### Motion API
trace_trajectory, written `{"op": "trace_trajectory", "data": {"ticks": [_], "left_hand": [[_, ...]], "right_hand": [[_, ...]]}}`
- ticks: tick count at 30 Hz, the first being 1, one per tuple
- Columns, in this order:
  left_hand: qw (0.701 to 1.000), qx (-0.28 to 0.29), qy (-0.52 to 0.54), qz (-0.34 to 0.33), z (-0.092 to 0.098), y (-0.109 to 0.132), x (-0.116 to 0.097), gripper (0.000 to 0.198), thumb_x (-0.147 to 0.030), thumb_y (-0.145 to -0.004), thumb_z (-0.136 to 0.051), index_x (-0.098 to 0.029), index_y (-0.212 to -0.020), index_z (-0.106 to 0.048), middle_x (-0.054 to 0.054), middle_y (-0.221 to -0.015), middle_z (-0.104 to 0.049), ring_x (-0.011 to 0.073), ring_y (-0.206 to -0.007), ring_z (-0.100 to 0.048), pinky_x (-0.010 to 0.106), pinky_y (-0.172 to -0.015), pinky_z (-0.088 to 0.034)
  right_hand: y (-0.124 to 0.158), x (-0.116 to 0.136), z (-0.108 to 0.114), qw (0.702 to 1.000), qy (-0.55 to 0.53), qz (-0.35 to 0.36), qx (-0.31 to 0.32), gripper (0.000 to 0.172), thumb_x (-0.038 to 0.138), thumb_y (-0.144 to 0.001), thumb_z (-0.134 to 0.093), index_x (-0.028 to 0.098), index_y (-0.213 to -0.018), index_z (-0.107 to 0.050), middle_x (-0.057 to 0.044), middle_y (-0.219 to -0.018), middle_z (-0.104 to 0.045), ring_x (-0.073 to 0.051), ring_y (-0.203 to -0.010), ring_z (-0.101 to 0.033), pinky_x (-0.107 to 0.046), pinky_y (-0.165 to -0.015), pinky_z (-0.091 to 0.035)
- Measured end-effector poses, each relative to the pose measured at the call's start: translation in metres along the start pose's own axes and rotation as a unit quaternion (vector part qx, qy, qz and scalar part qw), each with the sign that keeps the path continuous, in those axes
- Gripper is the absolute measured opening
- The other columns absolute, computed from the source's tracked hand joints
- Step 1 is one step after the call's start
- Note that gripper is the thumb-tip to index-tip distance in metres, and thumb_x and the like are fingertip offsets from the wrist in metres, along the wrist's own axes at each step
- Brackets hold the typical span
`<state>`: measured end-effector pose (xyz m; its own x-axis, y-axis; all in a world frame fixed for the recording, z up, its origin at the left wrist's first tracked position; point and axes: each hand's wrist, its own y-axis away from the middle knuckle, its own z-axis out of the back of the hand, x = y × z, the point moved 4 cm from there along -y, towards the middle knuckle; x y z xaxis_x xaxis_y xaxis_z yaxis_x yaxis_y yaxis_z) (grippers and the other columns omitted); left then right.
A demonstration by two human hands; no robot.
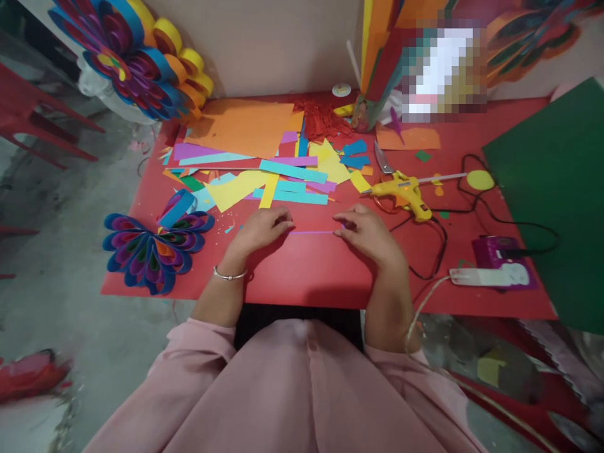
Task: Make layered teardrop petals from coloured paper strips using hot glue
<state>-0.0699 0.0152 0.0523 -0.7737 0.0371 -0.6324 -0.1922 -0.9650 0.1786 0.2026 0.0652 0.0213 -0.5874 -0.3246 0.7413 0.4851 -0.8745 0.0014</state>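
fingers (285,221) of the left hand (262,231) and the right hand (368,236) were pinched shut on the two ends of a thin purple paper strip (314,232). it lay flat on the red worktop (306,270) at the centre of the frame, its long axis running left to right, neither hand nearer. loose paper scraps (283,179) lay just above, a yellow glue gun (406,192) to the upper right.

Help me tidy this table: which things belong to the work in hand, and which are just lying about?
In hand: purple strip, held at its ends by left hand and right hand.
Lying about: glue gun, scissors, paper flower, orange sheet, green sheet, pile of cut strips.
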Motion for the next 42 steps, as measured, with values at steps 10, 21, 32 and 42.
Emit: {"op": "trace_trajectory", "data": {"ticks": [10,21,32,42], "left_hand": [[0.999,0.012,-0.029,0.008,-0.001,-0.001,-0.002,0.032,-0.041,-0.089,-0.080,-0.021,-0.113,-0.071,0.001,-0.085,-0.072,0.0210,-0.078,-0.065,0.032,-0.066,-0.043],[0.999,0.027,-0.022,-0.013,-0.004,-0.002,-0.001,0.030,-0.040,-0.091,-0.076,-0.021,-0.115,-0.073,0.003,-0.088,-0.072,0.0215,-0.081,-0.064,0.032,-0.070,-0.045],[0.999,0.024,-0.025,-0.010,-0.006,-0.003,-0.002,0.027,-0.040,-0.091,-0.075,-0.021,-0.111,-0.074,0.004,-0.089,-0.074,0.0220,-0.081,-0.065,0.033,-0.070,-0.046],[0.999,0.012,-0.052,-0.009,-0.007,-0.002,-0.003,0.024,-0.036,-0.090,-0.075,-0.023,-0.111,-0.076,0.006,-0.100,-0.079,0.0245,-0.087,-0.069,0.035,-0.074,-0.047]], "right_hand": [[0.002,0.000,0.002,1.000,-0.007,0.000,0.000,0.035,0.024,-0.089,-0.081,0.029,-0.124,-0.085,-0.006,-0.103,-0.070,-0.023,-0.092,-0.069,-0.040,-0.087,-0.058],[0.005,-0.010,0.008,0.953,-0.222,-0.152,-0.140,0.035,0.035,-0.096,-0.065,0.020,-0.124,-0.079,-0.009,-0.098,-0.080,-0.027,-0.087,-0.082,-0.036,-0.063,-0.069],[0.004,-0.015,0.007,0.976,-0.164,-0.100,-0.102,0.034,0.024,-0.087,-0.069,0.023,-0.118,-0.083,-0.009,-0.109,-0.083,-0.027,-0.097,-0.081,-0.048,-0.088,-0.070],[0.029,-0.007,0.004,0.996,-0.057,-0.023,-0.060,0.050,0.039,-0.086,-0.086,0.025,-0.133,-0.081,-0.007,-0.110,-0.070,-0.021,-0.088,-0.068,-0.040,-0.084,-0.060]]}}
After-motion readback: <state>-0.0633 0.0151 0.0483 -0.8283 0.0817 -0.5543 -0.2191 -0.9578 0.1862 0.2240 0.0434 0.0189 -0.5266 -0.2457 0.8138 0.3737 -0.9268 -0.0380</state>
